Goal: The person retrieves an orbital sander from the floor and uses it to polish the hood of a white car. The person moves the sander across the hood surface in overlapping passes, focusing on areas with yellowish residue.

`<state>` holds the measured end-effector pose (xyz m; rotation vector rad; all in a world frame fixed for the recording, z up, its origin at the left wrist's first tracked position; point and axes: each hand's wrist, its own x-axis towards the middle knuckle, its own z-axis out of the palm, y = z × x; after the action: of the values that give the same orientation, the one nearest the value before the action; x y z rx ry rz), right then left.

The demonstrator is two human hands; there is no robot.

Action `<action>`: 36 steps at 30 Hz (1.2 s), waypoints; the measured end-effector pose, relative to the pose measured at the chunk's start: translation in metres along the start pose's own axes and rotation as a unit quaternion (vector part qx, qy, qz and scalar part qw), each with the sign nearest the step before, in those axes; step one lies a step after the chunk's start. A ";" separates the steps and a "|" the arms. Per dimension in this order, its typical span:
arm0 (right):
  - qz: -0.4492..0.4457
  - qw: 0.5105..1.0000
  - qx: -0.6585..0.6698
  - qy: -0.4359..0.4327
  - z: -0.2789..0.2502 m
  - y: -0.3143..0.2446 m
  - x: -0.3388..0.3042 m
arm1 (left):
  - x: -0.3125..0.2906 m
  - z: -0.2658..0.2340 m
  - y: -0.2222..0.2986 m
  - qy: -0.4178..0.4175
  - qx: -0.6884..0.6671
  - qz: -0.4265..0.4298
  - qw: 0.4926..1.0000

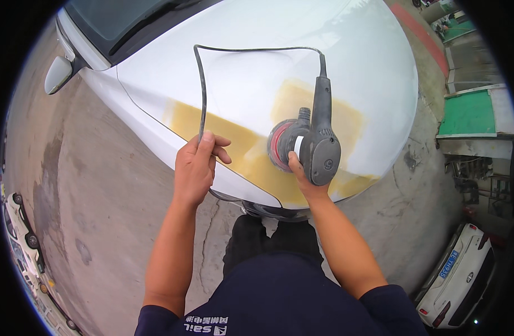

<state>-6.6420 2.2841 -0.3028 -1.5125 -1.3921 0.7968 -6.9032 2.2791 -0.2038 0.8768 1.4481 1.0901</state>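
Observation:
My right hand [308, 178] grips an electric sander [323, 147], dark grey with a round red-edged pad, its thumb on the body and the other fingers mostly hidden beneath. The sander is over the white car hood [246, 78], by yellowish filler patches [220, 131]; whether the pad touches cannot be told. From the sander's handle a black power cord [251, 49] loops left across the hood. My left hand [199, 159] pinches that cord between thumb and fingers, above the hood's left edge.
A side mirror [59, 74] and the windshield [117, 25] lie at the upper left. Behind the car's edge is concrete ground [117, 201]. Parked white cars stand at the lower left [23, 229] and lower right [456, 274]. Green-and-white panels [467, 115] and metal clutter line the right.

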 end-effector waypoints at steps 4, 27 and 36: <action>-0.119 0.982 -0.147 -0.003 0.018 -0.006 0.007 | -0.001 0.007 0.000 -0.004 -0.025 -0.012 1.000; 0.044 0.998 -0.030 0.017 0.033 -0.041 0.044 | -0.010 0.008 0.002 -0.021 -0.045 -0.001 0.999; -0.003 1.000 0.013 0.010 0.006 -0.026 0.025 | -0.003 0.013 0.006 -0.033 -0.043 -0.012 0.998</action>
<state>-6.6537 2.3085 -0.2780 -1.4906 -1.3668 0.7920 -6.8900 2.2801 -0.1978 0.8259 1.3443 1.0873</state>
